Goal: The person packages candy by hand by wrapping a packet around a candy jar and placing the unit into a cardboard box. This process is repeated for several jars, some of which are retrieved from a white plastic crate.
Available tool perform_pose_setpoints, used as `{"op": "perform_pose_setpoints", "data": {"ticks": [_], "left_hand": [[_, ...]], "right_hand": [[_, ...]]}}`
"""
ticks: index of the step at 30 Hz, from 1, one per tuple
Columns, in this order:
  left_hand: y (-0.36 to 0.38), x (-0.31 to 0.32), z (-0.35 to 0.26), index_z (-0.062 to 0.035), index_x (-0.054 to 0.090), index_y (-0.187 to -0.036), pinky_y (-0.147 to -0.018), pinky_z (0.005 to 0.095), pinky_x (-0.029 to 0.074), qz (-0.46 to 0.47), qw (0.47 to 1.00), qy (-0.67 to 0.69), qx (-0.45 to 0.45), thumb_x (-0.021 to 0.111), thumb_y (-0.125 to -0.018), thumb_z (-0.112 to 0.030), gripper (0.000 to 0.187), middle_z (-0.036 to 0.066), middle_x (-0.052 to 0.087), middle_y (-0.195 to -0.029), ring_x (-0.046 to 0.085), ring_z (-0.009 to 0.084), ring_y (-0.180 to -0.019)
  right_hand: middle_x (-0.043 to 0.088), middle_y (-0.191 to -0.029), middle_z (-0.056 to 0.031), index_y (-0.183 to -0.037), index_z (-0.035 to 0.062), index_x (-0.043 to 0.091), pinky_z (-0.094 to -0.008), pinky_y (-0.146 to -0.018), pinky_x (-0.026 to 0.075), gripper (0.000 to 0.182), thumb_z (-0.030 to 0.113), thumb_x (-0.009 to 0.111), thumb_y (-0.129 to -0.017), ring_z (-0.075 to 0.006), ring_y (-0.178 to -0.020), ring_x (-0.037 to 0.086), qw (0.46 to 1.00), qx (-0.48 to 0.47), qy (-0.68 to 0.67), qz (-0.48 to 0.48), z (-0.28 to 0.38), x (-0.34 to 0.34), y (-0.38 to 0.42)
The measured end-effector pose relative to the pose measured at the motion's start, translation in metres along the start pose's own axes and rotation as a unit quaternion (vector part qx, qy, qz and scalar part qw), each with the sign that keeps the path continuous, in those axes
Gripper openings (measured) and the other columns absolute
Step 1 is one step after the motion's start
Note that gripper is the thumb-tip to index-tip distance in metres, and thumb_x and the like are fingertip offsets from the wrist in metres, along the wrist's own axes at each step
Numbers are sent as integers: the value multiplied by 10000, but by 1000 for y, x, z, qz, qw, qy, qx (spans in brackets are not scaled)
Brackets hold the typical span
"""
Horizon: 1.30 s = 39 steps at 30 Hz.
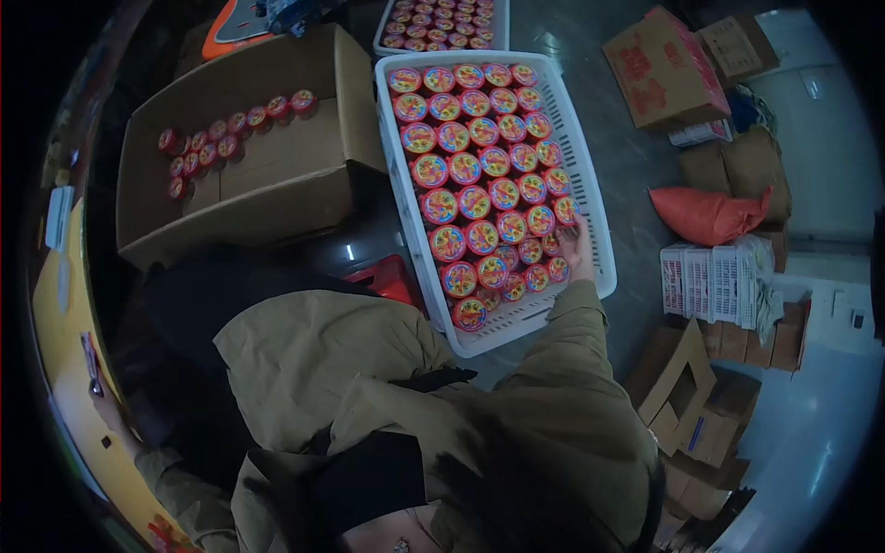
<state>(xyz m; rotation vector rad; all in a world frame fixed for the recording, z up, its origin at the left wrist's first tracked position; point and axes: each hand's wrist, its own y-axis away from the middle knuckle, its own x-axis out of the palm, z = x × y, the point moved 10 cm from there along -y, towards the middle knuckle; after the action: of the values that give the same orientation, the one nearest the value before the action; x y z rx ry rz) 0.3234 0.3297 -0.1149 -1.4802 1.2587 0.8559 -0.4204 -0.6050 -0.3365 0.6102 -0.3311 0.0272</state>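
Note:
Rows of small round jars [503, 193] with red sides and colourful printed lids fill most of a white plastic crate [461, 347]; a lower layer shows at its near end. My right hand [576, 252] reaches into the crate's right side, its fingers and thumb round the edge of a red jar [567, 211] there. Far to the left, my left hand [110, 411] rests at the edge of a yellow surface [76, 318]. Its fingers are closed round a slim, dark and pale object [90, 365] whose kind I cannot make out.
A cardboard box [258, 207] with several red jars stands open left of the crate. Another filled crate [442, 49] lies beyond. On the right are cartons [659, 74], a red sack [710, 216] and stacked white baskets [705, 284]. A red stool-like thing [392, 279] shows beside the crate.

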Motion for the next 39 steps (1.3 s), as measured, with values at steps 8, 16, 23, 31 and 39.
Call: {"op": "perform_pose_setpoints", "data": {"ticks": [8, 16, 23, 31, 39], "left_hand": [[-22, -14, 16, 37, 468, -1206, -974, 317, 325, -15, 999, 36, -18, 452, -888, -495, 620, 195, 482, -1224, 444, 253, -1149], [19, -16, -33, 18, 410, -1265, -989, 294, 289, 101, 957, 238, -131, 380, -924, -414, 551, 141, 411, -1305, 393, 202, -1194], [29, -27, -57, -7, 578, -1145, -830, 236, 415, 29, 996, 35, -75, 543, -902, -213, 319, 116, 543, -1188, 518, 142, -1048], [40, -42, -44, -10, 575, -1010, -726, 217, 418, 70, 969, 170, -163, 712, -761, -170, 327, 0, 554, -844, 506, 74, -801], [47, -45, -18, -23, 581, -923, -644, 202, 404, 108, 944, 171, -259, 760, -695, -117, 305, -41, 540, -772, 483, 44, -724]], "right_hand": [[575, -1084, -67, -1120, 40, 524, -329, -864, 458, 424, 289, 666, -809, -183, -991, 552, 977, 32, 203, 55, 15, 11, 2], [587, -975, -91, -1059, -18, 529, -276, -764, 467, 287, 127, 638, -837, -150, -858, 560, 798, -508, 319, -53, 111, 245, 128], [595, -796, -41, -1018, 20, 564, -214, -641, 454, 352, 207, 720, -763, -90, -746, 564, 715, -265, 481, 433, -153, 591, 103], [493, -1240, -172, -1336, -9, 263, -367, -913, 435, 1050, 408, 814, -544, -282, -1085, 532, 572, -207, 734, 302, -386, 662, -178], [452, -1243, -270, -1357, 78, 217, -449, -937, 400, 969, 377, 777, -626, -434, -1112, 467, 583, -250, 746, 202, -370, 639, -156]]}}
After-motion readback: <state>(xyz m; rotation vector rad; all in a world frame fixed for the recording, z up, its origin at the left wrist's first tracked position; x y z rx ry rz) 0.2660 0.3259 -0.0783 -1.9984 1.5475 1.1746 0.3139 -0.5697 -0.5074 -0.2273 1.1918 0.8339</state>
